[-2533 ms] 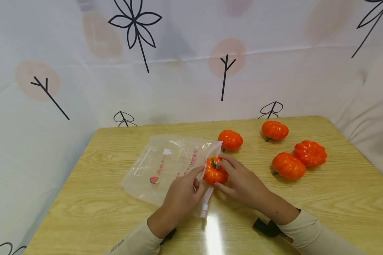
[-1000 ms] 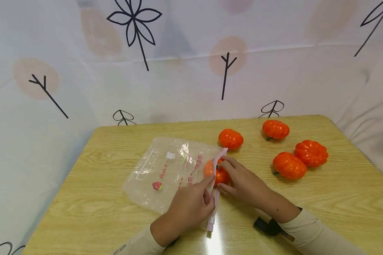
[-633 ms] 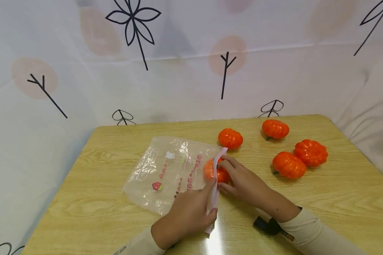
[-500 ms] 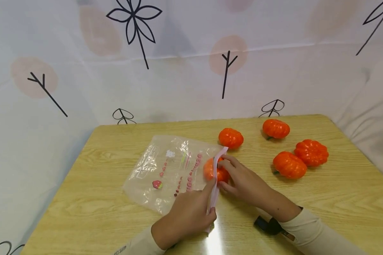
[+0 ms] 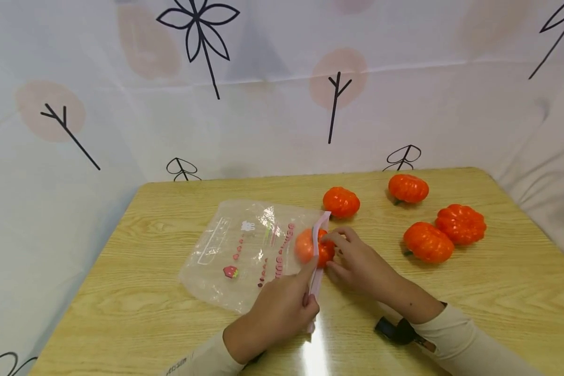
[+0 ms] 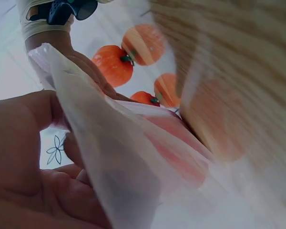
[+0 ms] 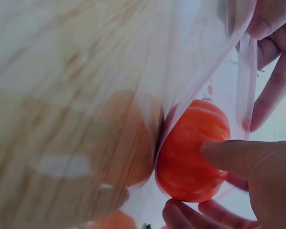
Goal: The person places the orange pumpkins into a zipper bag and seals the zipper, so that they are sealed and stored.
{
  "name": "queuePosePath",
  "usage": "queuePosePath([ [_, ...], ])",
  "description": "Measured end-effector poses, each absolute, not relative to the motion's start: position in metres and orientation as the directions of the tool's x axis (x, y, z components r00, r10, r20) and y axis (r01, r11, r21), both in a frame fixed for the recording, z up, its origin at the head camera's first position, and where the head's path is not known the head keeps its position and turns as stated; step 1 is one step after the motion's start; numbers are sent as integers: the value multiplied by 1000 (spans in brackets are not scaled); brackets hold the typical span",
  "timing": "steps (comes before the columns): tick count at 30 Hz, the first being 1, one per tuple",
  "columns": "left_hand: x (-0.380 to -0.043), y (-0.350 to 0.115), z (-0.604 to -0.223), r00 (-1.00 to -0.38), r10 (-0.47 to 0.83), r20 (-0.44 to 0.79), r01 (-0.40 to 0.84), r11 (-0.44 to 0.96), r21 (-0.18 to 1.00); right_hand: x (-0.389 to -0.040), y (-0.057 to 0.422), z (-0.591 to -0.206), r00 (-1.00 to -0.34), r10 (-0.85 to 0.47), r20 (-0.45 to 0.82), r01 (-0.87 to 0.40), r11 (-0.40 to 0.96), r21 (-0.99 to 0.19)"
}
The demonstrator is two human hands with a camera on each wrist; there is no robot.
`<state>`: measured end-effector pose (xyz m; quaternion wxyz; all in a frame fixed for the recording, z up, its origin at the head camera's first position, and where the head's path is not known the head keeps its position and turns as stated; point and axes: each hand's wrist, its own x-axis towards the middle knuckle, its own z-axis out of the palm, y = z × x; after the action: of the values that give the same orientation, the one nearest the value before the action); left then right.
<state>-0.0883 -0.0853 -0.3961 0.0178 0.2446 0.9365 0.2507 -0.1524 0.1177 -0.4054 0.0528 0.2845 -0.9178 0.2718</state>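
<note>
A clear plastic zip bag [image 5: 251,261] with pink printing and a pink zip edge lies flat on the table. My left hand [image 5: 282,305] pinches its mouth edge; in the left wrist view the film [image 6: 109,148] rises between thumb and fingers. A small glossy orange toy pumpkin [image 5: 327,255] sits across the mouth, its left part inside under the film and its right part outside. My right hand [image 5: 364,266] grips that outer part. In the right wrist view its thumb lies on the pumpkin [image 7: 186,152], with fingertips at the lower side.
Another orange pumpkin [image 5: 341,202] stands just behind the bag's mouth. Farther right are a pumpkin at the back [image 5: 408,188] and two touching ones, a nearer pumpkin [image 5: 428,243] and its neighbour [image 5: 461,224]. A patterned white cloth [image 5: 272,125] rises behind the wooden table [image 5: 136,292].
The bag's upper film has come over the pumpkin, which now lies partly inside and slightly farther left than half a second ago. My left hand has shifted down along the zip edge.
</note>
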Motion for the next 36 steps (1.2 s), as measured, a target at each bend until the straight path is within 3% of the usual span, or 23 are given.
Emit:
queuePosePath([
  [8,-90,-84,-395,-889,438,133,442,745,500,-155,118,-407,-855,-473,213,-498,631,-595],
  [20,-96,-86,-398,-906,419,57,382,753,536,-156,119,-409,-806,-547,225,-568,607,-556],
  [30,-101,-90,-400,-914,404,31,358,770,529,-153,120,-408,-776,-624,90,-567,630,-530],
  [36,-102,-91,-402,-919,391,47,361,791,494,-152,121,-409,-748,-659,80,-605,628,-490],
])
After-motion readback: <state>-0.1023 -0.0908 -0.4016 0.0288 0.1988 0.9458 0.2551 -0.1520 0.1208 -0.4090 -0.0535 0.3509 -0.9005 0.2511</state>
